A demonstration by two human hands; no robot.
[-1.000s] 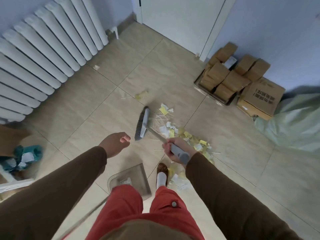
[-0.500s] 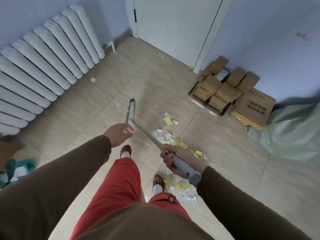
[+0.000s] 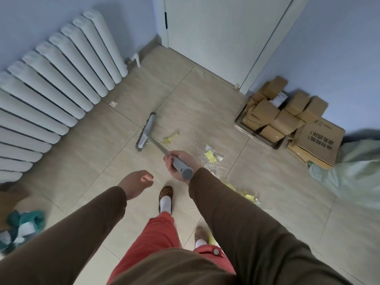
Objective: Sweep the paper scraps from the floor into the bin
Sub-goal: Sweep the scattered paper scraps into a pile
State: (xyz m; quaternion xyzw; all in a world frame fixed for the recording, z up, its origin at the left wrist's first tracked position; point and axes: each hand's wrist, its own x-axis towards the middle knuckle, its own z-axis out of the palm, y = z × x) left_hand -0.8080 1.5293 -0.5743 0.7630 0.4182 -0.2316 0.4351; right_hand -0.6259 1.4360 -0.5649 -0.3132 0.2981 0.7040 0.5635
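Gripping broom (image 3: 146,131), right hand (image 3: 181,161); left hand (image 3: 135,183) open — boxes (image 3: 285,122) beside scraps (image 3: 210,156).

We see broom head (image 3: 146,132) pushed further out across floor, past yellow scrap (image 3: 171,136) that sat ahead of it 1 s ago; scrap now on pile side of bristles. Right hand (image 3: 181,163) went forward with handle, grip same. Left hand (image 3: 136,182) dropped back from shaft, loose and empty. Dustpan from 1 s ago gone from view. We stepped forward: left slipper (image 3: 165,197) now leads, paper pile (image 3: 211,159) trails beside right sleeve.
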